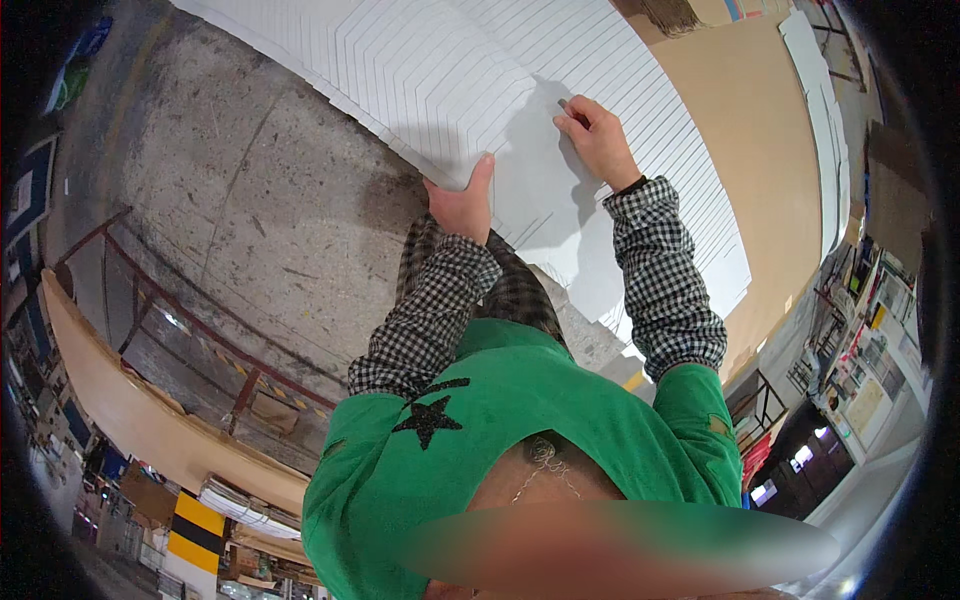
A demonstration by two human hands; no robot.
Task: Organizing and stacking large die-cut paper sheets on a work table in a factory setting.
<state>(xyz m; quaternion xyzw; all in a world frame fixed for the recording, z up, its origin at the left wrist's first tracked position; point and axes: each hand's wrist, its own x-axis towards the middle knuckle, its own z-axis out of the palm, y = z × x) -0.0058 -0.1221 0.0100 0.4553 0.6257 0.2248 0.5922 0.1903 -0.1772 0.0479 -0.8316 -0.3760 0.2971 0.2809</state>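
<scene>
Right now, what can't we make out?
Head view:
Left hand: most fingers, hidden by white sheets or the hand itself.
Small dark object: its kind, mostly covered by the right hand.
White sheets: far end, cut off by the top edge.
Blurred patch, bottom: whatever it covers.

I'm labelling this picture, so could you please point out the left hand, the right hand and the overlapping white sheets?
Left hand (464,210): head view, middle of the hand.
Right hand (605,148): head view, middle of the hand.
White sheets (480,85): head view, lined upper face.
</scene>
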